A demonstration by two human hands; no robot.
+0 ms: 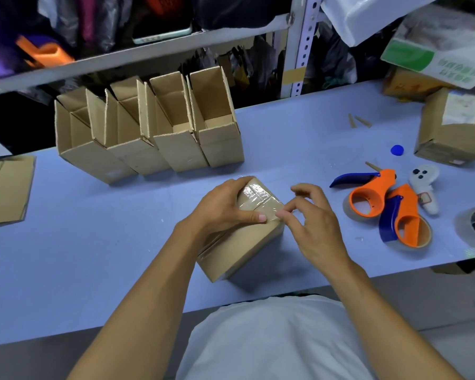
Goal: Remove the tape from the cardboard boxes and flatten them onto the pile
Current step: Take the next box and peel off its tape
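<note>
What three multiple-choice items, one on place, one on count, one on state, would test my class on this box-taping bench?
1. Where does the flattened cardboard lie?
A. left edge of the table
B. beside the tape dispensers
C. on the shelf

2. How many open boxes stand in the row?
A. two
B. four
C. six

3. What is the right hand doing?
A. resting flat
B. pinching at the tape on the held box
C. gripping a dispenser

Key: A, it lies far left; B, four stand side by side; B, fingertips meet at the box's taped corner.

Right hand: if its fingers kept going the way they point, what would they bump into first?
Probably the left hand's thumb: the right hand points left across the taped box, its fingertips already at the tape edge beside that thumb.
</note>
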